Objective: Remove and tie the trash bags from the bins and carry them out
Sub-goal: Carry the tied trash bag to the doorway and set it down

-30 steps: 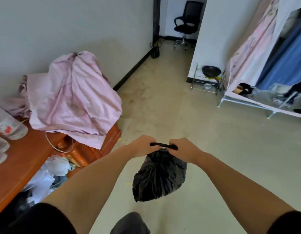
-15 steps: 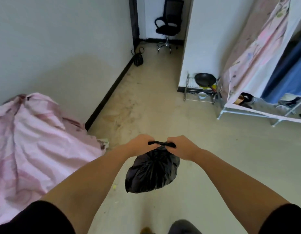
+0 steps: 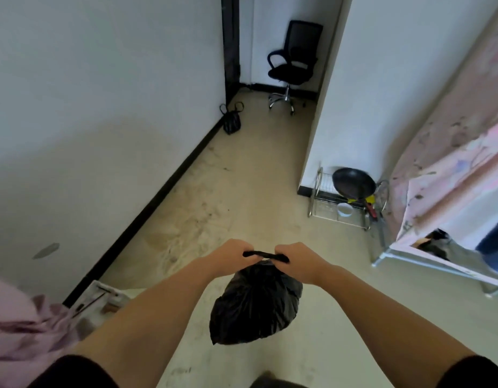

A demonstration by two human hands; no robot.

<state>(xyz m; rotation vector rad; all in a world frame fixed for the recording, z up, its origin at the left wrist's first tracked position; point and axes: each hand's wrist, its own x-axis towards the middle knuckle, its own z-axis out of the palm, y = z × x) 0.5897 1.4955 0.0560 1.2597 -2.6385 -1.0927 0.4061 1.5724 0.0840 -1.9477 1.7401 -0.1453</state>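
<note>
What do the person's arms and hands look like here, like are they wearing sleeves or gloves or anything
Both hands are bare: no gloves, rings or watch show on the left hand or the right hand. The forearms are uncovered from wrist to above the elbow. Short black sleeves start at the upper arms, the left black sleeve and the right black sleeve showing at the bottom corners.

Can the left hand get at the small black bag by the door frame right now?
Probably not: the left hand and right hand both grip the black trash bag, and the small black bag sits far across bare floor.
</note>
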